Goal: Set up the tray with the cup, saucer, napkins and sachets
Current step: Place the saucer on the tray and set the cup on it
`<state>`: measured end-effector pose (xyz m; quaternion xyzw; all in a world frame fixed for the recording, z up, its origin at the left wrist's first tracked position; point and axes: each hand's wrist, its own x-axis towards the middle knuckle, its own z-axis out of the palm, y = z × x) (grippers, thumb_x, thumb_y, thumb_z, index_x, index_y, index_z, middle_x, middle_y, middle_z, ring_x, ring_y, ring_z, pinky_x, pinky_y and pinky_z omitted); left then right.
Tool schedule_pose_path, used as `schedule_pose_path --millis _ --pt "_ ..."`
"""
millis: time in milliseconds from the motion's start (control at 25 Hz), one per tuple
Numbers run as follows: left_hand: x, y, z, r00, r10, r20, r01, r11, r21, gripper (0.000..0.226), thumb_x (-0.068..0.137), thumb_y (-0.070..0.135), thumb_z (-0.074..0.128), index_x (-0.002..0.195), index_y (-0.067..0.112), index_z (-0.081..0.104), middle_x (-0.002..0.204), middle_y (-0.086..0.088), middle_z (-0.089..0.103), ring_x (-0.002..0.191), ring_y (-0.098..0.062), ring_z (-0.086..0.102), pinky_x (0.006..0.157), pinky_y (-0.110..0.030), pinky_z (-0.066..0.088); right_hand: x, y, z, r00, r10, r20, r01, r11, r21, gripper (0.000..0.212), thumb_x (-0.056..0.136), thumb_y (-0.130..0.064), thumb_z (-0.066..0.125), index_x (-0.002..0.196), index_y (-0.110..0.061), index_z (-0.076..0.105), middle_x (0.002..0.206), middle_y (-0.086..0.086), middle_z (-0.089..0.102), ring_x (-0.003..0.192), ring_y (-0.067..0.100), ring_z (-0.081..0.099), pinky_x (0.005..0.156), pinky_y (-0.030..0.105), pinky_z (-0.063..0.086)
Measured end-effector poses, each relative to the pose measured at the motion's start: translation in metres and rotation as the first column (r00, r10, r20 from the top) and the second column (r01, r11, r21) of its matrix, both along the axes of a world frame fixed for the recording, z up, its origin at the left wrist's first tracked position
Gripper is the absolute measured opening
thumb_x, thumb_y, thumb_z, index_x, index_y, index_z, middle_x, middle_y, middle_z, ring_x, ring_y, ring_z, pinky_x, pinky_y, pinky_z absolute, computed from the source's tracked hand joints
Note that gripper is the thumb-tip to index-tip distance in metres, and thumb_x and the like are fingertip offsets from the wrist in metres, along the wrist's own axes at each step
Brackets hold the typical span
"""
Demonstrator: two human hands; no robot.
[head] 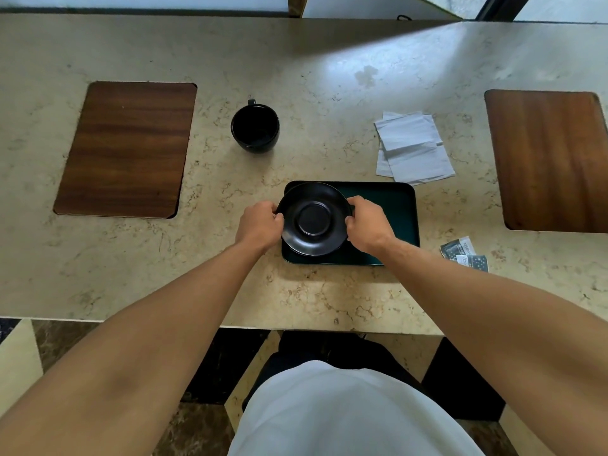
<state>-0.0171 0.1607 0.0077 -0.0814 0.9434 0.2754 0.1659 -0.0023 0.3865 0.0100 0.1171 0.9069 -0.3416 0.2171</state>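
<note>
Far left I see a dark wooden rectangular placemat (125, 149) set into the beige marble counter (329, 297), out of the way. Next right, the black ceramic cup (255, 128) stands upright, well apart from the tray, handle at its far side, open counter all round it so it's easy to reach later. My left hand (260, 227) grips the left rim of the black round saucer (314, 219), fingers curled on the edge; my right hand (368, 225) pinches the right rim likewise. I judge the two-handed hold is to centre it over the left half of the dark green rectangular tray (394, 199); touching or just above, can't tell. Saucer overhangs the tray's left lip; the right half looks left free for paper. White folded napkins (413, 148) lie beyond the tray's right corner, patterned sachets (465, 255) just right of it, another wooden mat (549, 159) far right.
</note>
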Motion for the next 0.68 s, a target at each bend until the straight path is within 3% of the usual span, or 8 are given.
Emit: schedule_pose_path --millis 160,320,680 --pt "-0.0022 0.0012 -0.0014 1.000 0.005 0.007 -0.005 1.000 0.003 0.018 0.097 0.016 0.055 0.090 0.007 0.069 0.080 -0.006 0.067 0.075 -0.022 0.064 0.062 -0.031 0.048 -0.0017 -0.0010 -0.0002 1.000 -0.008 0.004 0.008 1.000 0.000 0.041 0.102 -0.010 0.051 0.143 -0.011 0.048 0.136 0.010 0.058 0.113 0.029 0.063 0.095 0.046 0.057" --pt "-0.0017 0.0011 -0.0037 1.000 0.010 0.020 -0.010 1.000 0.007 0.018 0.097 0.016 0.055 0.090 0.006 0.068 0.081 -0.007 0.067 0.076 -0.024 0.064 0.064 -0.034 0.051 -0.0029 -0.0018 -0.0001 1.000 0.005 -0.017 -0.004 0.999 0.039 0.042 0.101 -0.010 0.050 0.143 -0.009 0.048 0.138 0.011 0.058 0.124 0.028 0.057 0.105 0.037 0.048" --pt "-0.0052 0.0019 -0.0018 0.998 -0.015 0.058 0.016 1.000 -0.009 0.020 0.097 0.023 0.054 0.096 0.008 0.068 0.087 -0.007 0.067 0.081 -0.025 0.064 0.068 -0.036 0.053 -0.0056 0.0004 0.0029 1.000 -0.012 0.005 0.012 1.000 0.028 0.047 0.098 -0.017 0.051 0.144 -0.010 0.048 0.136 0.010 0.061 0.121 0.026 0.058 0.099 0.035 0.047"
